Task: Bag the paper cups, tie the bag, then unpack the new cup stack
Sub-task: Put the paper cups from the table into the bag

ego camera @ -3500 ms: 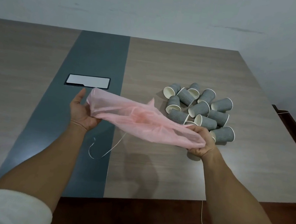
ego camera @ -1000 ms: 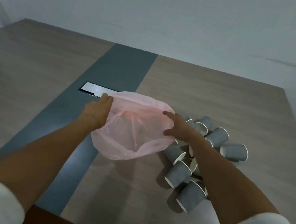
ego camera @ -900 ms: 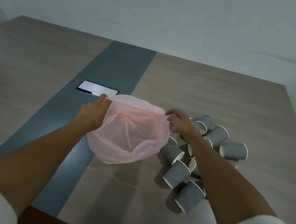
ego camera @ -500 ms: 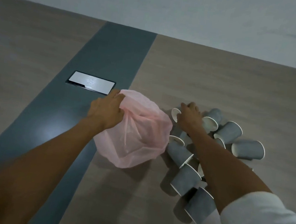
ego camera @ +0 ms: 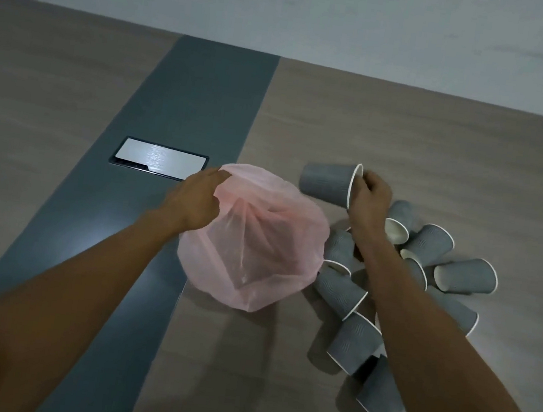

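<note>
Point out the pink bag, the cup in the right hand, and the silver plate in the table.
pink bag (ego camera: 256,255): head view, see-through side.
cup (ego camera: 326,184): head view, grey side.
silver plate (ego camera: 159,159): head view, middle.

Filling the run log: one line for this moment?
left hand holds pink bag open | right hand pinches grey cup rim | bag empty
</note>
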Demonstrator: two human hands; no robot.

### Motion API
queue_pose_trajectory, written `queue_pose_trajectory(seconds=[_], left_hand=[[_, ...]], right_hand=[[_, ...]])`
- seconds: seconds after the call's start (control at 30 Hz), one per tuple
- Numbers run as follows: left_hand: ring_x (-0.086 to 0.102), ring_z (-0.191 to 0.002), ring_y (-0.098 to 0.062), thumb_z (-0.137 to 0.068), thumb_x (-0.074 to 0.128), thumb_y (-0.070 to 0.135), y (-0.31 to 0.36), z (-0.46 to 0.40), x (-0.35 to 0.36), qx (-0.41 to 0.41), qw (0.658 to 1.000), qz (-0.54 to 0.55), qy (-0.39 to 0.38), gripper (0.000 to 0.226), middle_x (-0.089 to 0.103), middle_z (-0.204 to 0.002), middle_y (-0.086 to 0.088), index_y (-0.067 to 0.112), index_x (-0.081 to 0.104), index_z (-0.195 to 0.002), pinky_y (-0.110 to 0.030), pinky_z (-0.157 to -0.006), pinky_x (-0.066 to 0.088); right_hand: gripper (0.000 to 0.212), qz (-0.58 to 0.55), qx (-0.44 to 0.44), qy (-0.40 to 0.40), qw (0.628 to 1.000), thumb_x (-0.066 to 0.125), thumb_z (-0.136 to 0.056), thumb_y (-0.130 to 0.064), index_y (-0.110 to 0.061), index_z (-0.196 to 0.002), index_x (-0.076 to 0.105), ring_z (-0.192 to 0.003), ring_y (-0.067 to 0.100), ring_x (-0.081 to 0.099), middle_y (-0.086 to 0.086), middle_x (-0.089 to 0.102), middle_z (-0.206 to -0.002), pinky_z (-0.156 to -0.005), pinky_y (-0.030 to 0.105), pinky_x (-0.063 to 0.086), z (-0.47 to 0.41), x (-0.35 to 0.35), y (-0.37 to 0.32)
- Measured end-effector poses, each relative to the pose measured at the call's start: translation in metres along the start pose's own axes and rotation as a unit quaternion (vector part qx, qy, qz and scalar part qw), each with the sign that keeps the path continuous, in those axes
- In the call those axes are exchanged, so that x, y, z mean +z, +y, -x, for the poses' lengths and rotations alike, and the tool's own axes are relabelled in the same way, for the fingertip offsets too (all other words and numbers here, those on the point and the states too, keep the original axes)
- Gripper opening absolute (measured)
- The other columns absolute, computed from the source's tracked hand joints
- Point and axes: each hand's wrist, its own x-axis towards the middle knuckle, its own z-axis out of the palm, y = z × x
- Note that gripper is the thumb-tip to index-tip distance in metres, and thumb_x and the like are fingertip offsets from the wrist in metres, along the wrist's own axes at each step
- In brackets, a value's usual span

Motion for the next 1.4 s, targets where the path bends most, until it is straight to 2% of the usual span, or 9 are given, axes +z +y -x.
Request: queue_pose_trajectory(seconds=[0.2,0.37,0.53,0.6,0.9,1.07,1.2,1.3,1.4], left_hand=[[0.054,-0.124,-0.031,-0.090,0.053,0.004,0.025,-0.003,0.000,0.019,1.000,0.006,-0.018,0.055,0.054,-0.141,-0.002,0.025,0.053,-0.141,-0.051,-0.103,0.048],[0.050,-0.132,-0.034,-0.085,0.057,0.006,0.032,-0.005,0.006,-0.003,0.999,-0.020,-0.031,0.068,0.041,-0.155,-0.001,0.027,0.043,-0.148,-0.051,-0.104,0.047],[0.050,-0.133,-0.034,-0.090,0.055,0.014,0.038,0.000,0.003,-0.016,0.999,-0.043,-0.030,0.064,0.033,-0.161,0.001,0.033,0.040,-0.149,-0.053,-0.103,0.048],[0.049,-0.135,-0.033,-0.089,0.054,0.021,0.039,0.003,0.000,-0.018,0.998,-0.058,-0.036,0.063,0.032,-0.162,0.001,0.034,0.038,-0.150,-0.053,-0.104,0.048],[0.052,-0.133,-0.030,-0.097,0.050,0.025,0.055,0.017,-0.013,0.009,0.984,-0.176,-0.041,0.058,0.031,-0.164,0.007,0.033,0.037,-0.153,-0.048,-0.102,0.048],[0.050,-0.134,-0.031,-0.096,0.049,0.011,0.059,0.016,-0.019,0.031,0.974,-0.214,-0.068,0.070,0.026,-0.166,0.007,0.035,0.026,-0.158,-0.044,-0.099,0.047],[0.038,-0.147,-0.028,-0.096,0.050,0.003,0.061,0.017,-0.020,0.042,0.983,-0.153,-0.088,0.075,0.022,-0.168,0.005,0.031,0.024,-0.160,-0.044,-0.114,0.038],[0.038,-0.147,-0.028,-0.095,0.051,0.004,0.063,0.020,-0.023,0.056,0.984,-0.143,-0.090,0.076,0.020,-0.169,0.006,0.030,0.021,-0.161,-0.043,-0.115,0.036],[0.038,-0.147,-0.030,-0.096,0.052,0.006,0.060,0.020,-0.022,0.056,0.983,-0.147,-0.090,0.078,0.016,-0.170,0.005,0.030,0.017,-0.161,-0.043,-0.114,0.035]], right_hand=[[0.033,0.066,0.062,-0.283,0.955,0.058,-0.085,0.003,-0.014,-0.110,0.073,-0.060,0.004,0.066,-0.004,0.068,-0.085,-0.056,0.025,0.055,0.061,0.001,0.014],[0.032,0.254,0.014,-0.167,0.953,0.054,-0.084,-0.018,-0.020,-0.111,0.071,-0.085,0.023,0.073,0.000,0.073,-0.101,-0.081,0.040,0.058,0.041,-0.029,0.022],[0.064,0.526,-0.008,-0.368,0.766,0.075,-0.076,-0.030,-0.020,-0.136,0.057,-0.123,0.029,0.057,0.009,0.058,-0.134,-0.096,0.039,0.051,0.030,-0.062,0.023],[0.070,0.542,0.004,-0.393,0.743,0.078,-0.077,-0.026,-0.022,-0.141,0.052,-0.125,0.031,0.054,0.011,0.050,-0.138,-0.097,0.038,0.049,0.035,-0.062,0.033],[0.032,0.587,-0.205,-0.230,0.749,0.055,-0.091,-0.006,-0.011,-0.122,0.063,-0.099,0.041,0.064,0.016,0.052,-0.118,-0.067,0.046,0.053,0.037,-0.056,0.034],[0.026,0.349,-0.231,-0.067,0.906,0.058,-0.086,-0.014,-0.010,-0.108,0.071,-0.076,0.033,0.062,0.013,0.062,-0.100,-0.063,0.040,0.052,0.033,-0.064,0.005],[0.023,0.120,-0.066,-0.218,0.966,0.058,-0.083,-0.011,-0.015,-0.096,0.077,-0.062,0.021,0.061,0.002,0.067,-0.078,-0.060,0.038,0.052,0.053,-0.038,-0.009],[0.025,0.103,-0.023,-0.357,0.928,0.060,-0.093,-0.001,-0.011,-0.110,0.076,-0.050,0.007,0.063,0.001,0.069,-0.083,-0.050,0.024,0.050,0.078,-0.010,-0.008],[0.036,0.163,-0.022,-0.443,0.881,0.058,-0.095,0.002,-0.009,-0.129,0.067,-0.083,0.008,0.069,0.004,0.069,-0.115,-0.074,0.029,0.060,0.090,0.011,-0.003]])
